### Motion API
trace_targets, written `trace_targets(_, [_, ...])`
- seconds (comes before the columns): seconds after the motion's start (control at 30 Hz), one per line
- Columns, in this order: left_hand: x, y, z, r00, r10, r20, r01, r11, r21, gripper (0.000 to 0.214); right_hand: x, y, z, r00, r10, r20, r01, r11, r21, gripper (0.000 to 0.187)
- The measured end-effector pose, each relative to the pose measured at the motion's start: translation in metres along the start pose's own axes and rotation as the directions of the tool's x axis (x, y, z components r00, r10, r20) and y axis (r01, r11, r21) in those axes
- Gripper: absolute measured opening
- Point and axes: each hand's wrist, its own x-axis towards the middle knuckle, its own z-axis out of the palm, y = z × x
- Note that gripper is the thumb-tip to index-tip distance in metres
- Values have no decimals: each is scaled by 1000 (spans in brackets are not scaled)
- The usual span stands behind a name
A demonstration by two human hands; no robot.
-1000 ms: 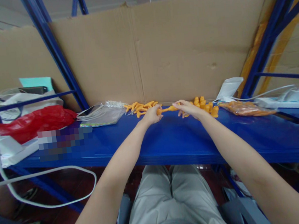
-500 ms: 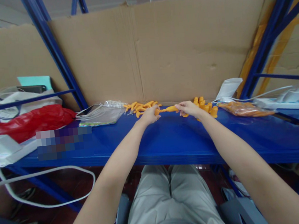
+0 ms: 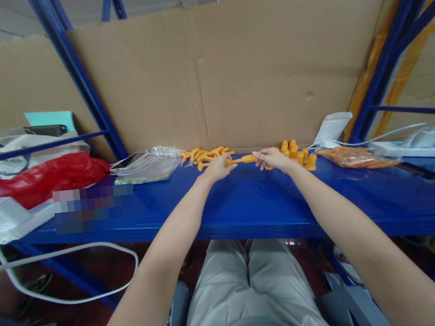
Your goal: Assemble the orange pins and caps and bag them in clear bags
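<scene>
Between my two hands lies a long, thin orange plastic piece point(image 3: 246, 159) with a ridged, screw-like section towards its left end. My left hand point(image 3: 220, 168) is closed around the left end, hiding it. The fingers of my right hand point(image 3: 271, 158) pinch the right end. A pile of orange branching parts point(image 3: 205, 155) with small metal bits lies just behind and left of my left hand. Several stubby orange pieces point(image 3: 298, 155) stand in a group to the right of my right hand.
On the blue shelf point(image 3: 253, 206) are a clear plastic bag point(image 3: 151, 166) at left and a bag of orange parts point(image 3: 359, 157) at right. Red plastic point(image 3: 55, 175) and a white power strip point(image 3: 25, 222) sit far left. A cardboard sheet point(image 3: 250, 71) stands behind.
Both hands keep hold of the orange piece in nearly the same place. The fingers of my right hand have shifted slightly.
</scene>
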Motion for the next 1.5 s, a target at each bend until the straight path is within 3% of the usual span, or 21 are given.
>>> trace_targets(0.2, [-1, 1, -1, 1000, -8, 17, 9, 1000, -18, 24, -2, -2, 0, 1000, 24, 4, -24, 1000, 15, 28])
trace_targets(0.33, [0, 0, -1, 999, -14, 43, 15, 999, -30, 23, 0, 3, -1, 999, 19, 35, -21, 999, 49, 14])
trace_targets(0.47, [2, -2, -1, 1000, 8, 15, -8, 1000, 10, 22, 1, 8, -1, 999, 20, 42, -23, 996, 81, 23])
trace_targets(0.63, [3, -6, 1, 999, -1, 35, 2, 1000, -28, 23, 1, 8, -1, 997, 8, 71, -13, 998, 64, 15])
trace_targets(0.9, [3, -5, 2, 999, -48, 9, 48, 994, -93, 26, 0, 8, 1, 996, 64, 59, -67, 996, 51, 53])
trace_targets(1.03, [3, -5, 2, 998, -55, 14, 56, 994, -94, 27, 0, 8, 1, 996, 81, 44, -84, 995, 52, 47])
trace_targets(1.13, [2, -3, 2, 997, -78, 27, 81, 991, -108, 28, -2, 6, -2, 998, 24, 56, -29, 995, 97, 29])
trace_targets(1.23, [2, -1, 1, 994, -105, 26, 108, 987, -122, 30, -3, 4, -4, 997, -23, 71, 16, 995, 99, 25])
trace_targets(1.5, [1, -2, 2, 999, -50, 10, 51, 995, -87, 26, -5, 2, 0, 998, 10, 66, -14, 998, 64, 40])
